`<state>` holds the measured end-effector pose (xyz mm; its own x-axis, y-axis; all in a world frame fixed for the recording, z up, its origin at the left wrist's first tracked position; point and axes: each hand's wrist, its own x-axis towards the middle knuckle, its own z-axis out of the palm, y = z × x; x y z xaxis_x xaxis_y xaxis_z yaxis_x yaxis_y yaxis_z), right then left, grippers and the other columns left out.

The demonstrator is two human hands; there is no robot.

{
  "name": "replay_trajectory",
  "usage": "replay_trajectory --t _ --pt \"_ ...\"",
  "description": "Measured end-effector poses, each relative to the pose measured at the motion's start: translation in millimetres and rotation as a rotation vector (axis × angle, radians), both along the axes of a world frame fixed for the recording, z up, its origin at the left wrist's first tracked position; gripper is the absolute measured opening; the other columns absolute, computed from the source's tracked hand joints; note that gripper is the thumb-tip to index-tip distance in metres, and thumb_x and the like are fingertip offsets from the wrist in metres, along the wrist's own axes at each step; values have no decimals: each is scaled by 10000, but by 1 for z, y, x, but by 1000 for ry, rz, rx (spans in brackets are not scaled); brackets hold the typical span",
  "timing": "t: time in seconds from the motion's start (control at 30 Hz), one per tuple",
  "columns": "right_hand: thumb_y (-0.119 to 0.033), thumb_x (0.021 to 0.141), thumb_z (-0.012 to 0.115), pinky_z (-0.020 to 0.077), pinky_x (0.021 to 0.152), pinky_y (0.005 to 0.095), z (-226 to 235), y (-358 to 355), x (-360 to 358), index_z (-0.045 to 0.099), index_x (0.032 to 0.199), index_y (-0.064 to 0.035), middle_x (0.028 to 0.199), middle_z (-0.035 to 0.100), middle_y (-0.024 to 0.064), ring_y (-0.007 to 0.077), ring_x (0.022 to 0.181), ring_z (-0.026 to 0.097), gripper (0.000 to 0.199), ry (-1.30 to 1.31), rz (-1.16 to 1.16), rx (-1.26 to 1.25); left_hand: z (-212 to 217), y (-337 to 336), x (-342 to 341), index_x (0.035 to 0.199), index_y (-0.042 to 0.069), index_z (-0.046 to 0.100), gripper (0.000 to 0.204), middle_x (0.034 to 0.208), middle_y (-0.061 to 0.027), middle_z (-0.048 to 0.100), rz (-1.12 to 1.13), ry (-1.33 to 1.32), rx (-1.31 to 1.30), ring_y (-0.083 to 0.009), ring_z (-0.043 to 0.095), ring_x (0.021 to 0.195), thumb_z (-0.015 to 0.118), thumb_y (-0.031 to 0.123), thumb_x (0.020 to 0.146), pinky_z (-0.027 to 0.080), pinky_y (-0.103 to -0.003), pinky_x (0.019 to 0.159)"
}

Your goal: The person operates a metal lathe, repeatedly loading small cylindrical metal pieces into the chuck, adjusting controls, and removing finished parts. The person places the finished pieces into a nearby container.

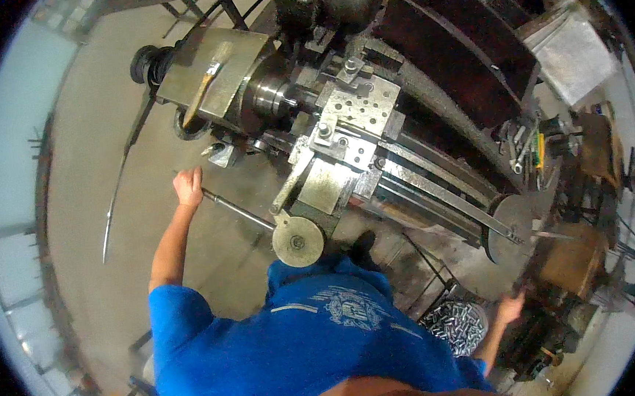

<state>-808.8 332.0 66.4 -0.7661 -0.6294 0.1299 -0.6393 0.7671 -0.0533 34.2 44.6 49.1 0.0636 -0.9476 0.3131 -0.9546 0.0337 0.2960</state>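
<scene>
I stand at a metal lathe (434, 182), my blue shirt filling the lower middle. My left hand (188, 186) reaches out to the left and is closed around the end of a long thin metal lever rod (237, 211) that runs back to the machine's apron. The round handwheel (298, 240) sits just right of that rod. My right hand (511, 306) hangs low on the right, blurred, fingers apart and holding nothing, between a container of small shiny metal cylinders (455, 324) and a brown box (568, 258).
The chuck (274, 98) and drilled tool plate (355, 111) lie ahead of me. A brush (203, 88) rests on the headstock cover. Hand tools (528, 154) stand on the right of the bed. A long curved metal strip (115, 201) lies on the concrete floor at left.
</scene>
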Motion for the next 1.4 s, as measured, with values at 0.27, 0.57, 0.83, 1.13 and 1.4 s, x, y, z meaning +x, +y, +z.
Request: replay_trajectory --t 0.27,0.57,0.83,1.13,1.4 --pt "-197 583 562 439 750 339 26 -57 207 591 999 -41 918 599 175 310 847 570 445 -387 -153 -12 4 -40 2 614 40 548 309 582 -181 508 -190 62 59 -344 489 599 466 284 784 374 -428 538" --pt "-203 665 578 459 625 336 14 -29 266 633 766 -36 684 605 160 278 657 594 202 -312 91 -52 -85 -42 66 1058 105 509 371 874 -160 575 232 195 321 -352 552 806 528 330 764 434 -412 730" --pt "-166 660 613 448 556 301 16 12 327 620 727 -9 646 592 103 195 594 567 171 -559 80 -92 -57 -97 34 879 63 495 262 663 -101 600 -180 -459 402 -260 598 618 529 288 748 458 -406 618" --pt "-152 632 584 460 640 270 -5 42 364 646 766 -31 722 631 117 192 667 602 192 -750 -46 -63 -70 -103 43 842 48 514 227 738 -135 603 -295 -529 417 -275 600 688 496 263 771 439 -438 673" --pt "-131 621 545 464 579 306 -6 54 376 639 725 -34 687 615 144 259 642 596 171 -770 -115 -98 -108 -100 44 791 -6 502 241 667 -174 588 -227 -285 367 -316 591 629 469 232 789 470 -416 559"
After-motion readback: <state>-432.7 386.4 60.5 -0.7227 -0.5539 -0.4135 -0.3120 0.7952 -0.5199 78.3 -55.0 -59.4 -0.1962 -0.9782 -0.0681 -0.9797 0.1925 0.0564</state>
